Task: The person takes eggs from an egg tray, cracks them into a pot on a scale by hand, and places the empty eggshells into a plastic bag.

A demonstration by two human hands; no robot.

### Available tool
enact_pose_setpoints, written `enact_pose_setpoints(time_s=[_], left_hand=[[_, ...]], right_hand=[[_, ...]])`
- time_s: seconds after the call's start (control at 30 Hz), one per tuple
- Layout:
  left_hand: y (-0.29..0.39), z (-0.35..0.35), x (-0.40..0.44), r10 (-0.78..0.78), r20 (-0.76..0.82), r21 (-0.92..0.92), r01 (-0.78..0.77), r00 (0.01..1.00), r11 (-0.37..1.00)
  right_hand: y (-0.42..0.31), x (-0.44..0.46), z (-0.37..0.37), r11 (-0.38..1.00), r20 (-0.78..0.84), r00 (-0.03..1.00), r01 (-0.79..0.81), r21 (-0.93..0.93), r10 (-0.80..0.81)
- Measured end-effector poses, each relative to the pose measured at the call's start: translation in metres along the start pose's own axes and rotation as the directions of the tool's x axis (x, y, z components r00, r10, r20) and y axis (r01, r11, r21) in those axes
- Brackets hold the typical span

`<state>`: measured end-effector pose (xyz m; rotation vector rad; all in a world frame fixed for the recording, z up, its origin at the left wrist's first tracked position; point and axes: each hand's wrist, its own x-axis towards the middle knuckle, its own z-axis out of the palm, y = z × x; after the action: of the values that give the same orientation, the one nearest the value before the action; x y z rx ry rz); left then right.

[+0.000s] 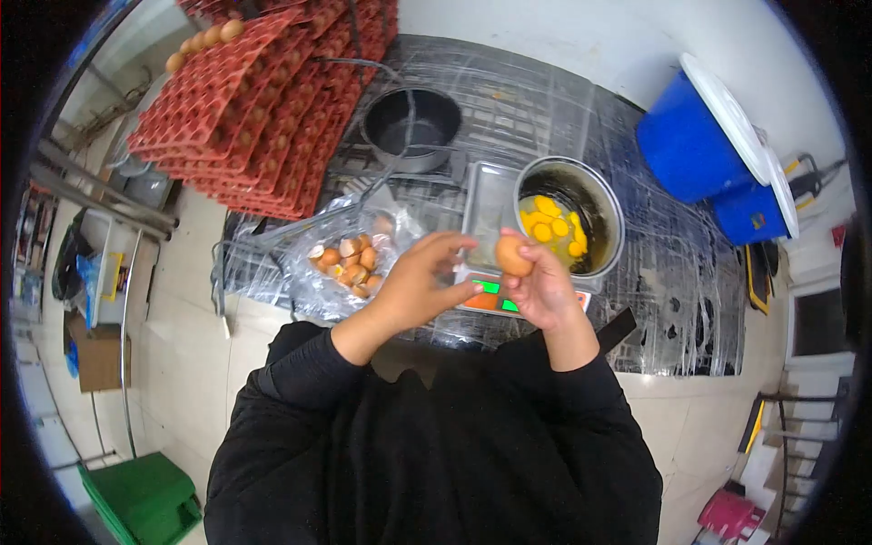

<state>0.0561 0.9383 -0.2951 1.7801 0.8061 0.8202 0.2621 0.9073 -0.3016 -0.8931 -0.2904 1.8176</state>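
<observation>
My right hand (542,289) holds a whole brown egg (514,255) in its fingers, just left of a metal pot (610,211). Several yolks (548,221) lie inside that pot, which stands on a scale (486,218) with a lit green display. To the left of the egg, my left hand (427,283) has its fingers apart and nothing in them. Below and left of it, broken eggshells (356,258) rest in a clear plastic bag (304,277).
Red egg trays (263,109) are stacked at the back left, with several eggs (212,35) on top. An empty dark pot (411,123) stands behind the bag. Blue buckets (695,136) with white lids are at the right. A green bin (145,500) is on the floor.
</observation>
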Motion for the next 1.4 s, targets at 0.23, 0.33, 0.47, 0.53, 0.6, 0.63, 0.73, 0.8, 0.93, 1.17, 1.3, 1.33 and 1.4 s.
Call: enact_pose_setpoints(time_s=[0.23,0.33,0.47,0.53,0.6,0.63,0.73,0.8,0.93,1.17,1.3,1.33,1.4], left_hand=[[-0.008,-0.078,-0.018,-0.023,-0.103,0.155,0.039,0.994,0.987],[-0.02,-0.104,-0.033,-0.097,-0.112,0.14,0.112,0.989,0.984],[-0.027,-0.121,-0.043,-0.146,-0.17,0.305,0.193,0.975,0.933],[-0.036,-0.125,-0.047,-0.148,-0.208,0.295,0.207,0.967,0.933],[-0.048,-0.13,-0.049,-0.162,-0.236,0.27,0.224,0.958,0.936],[-0.05,-0.131,-0.051,-0.171,-0.25,0.255,0.235,0.953,0.938],[-0.049,-0.132,-0.052,-0.201,-0.33,0.225,0.284,0.922,0.932],[-0.053,-0.135,-0.053,-0.21,-0.351,0.259,0.31,0.912,0.915],[-0.078,-0.148,-0.055,-0.267,-0.299,0.178,0.329,0.916,0.927],[-0.088,-0.161,-0.058,-0.362,-0.193,-0.097,0.35,0.912,0.932],[-0.091,-0.162,-0.058,-0.342,-0.204,-0.175,0.309,0.917,0.935],[-0.091,-0.163,-0.058,-0.344,-0.203,-0.195,0.306,0.917,0.932],[-0.087,-0.164,-0.057,-0.321,-0.204,-0.197,0.283,0.925,0.939]], right_hand=[[0.058,0.053,0.079,0.969,0.169,0.965,-0.17,-0.18,0.201],[0.08,0.068,0.094,0.951,0.173,0.953,-0.205,-0.229,0.247],[0.103,0.081,0.109,0.932,0.154,0.952,-0.213,-0.292,0.266],[0.11,0.087,0.115,0.931,0.156,0.952,-0.208,-0.301,0.263],[0.114,0.092,0.119,0.931,0.163,0.95,-0.211,-0.299,0.268],[0.117,0.095,0.12,0.928,0.158,0.951,-0.21,-0.309,0.267],[0.126,0.102,0.123,0.92,0.152,0.949,-0.213,-0.329,0.275],[0.13,0.109,0.124,0.916,0.159,0.944,-0.225,-0.331,0.29],[0.136,0.123,0.125,0.92,0.115,0.954,-0.23,-0.318,0.278],[0.136,0.126,0.124,0.913,0.119,0.946,-0.249,-0.323,0.3],[0.134,0.124,0.128,0.914,0.119,0.937,-0.285,-0.289,0.329],[0.133,0.125,0.127,0.913,0.126,0.934,-0.287,-0.291,0.334],[0.132,0.126,0.125,0.91,0.142,0.929,-0.291,-0.295,0.343]])
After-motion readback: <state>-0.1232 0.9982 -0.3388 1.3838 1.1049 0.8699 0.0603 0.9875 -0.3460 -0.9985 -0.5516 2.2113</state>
